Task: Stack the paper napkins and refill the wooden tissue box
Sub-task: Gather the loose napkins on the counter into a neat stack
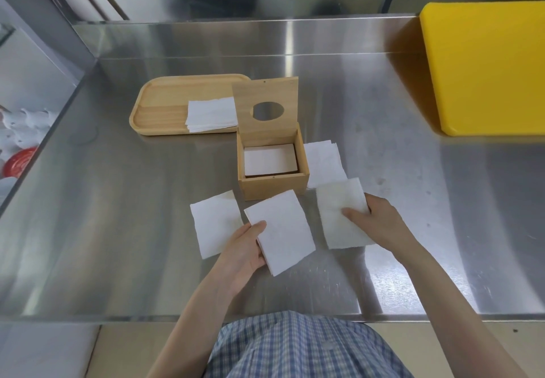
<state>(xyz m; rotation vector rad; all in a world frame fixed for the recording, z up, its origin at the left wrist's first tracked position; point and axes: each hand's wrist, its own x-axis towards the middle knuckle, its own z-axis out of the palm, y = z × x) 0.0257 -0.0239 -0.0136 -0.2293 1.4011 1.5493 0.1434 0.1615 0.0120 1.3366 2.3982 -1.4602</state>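
We see two bare forearms reaching in from the lower edge, with no sleeves over them, no watch, no rings and no gloves. Our left hand (246,249) and right hand (376,220) are bare too, the fingernails short and unpainted. Below them our shirt (298,348) fills the bottom centre: a checked cotton weave in blue and white, with thin darker lines crossing into small squares.

Bare steel counter (383,106) lies open right of the wooden tissue box (272,183); its raised lid (265,106) and the tray (165,103) seemingly crowd the left rear.
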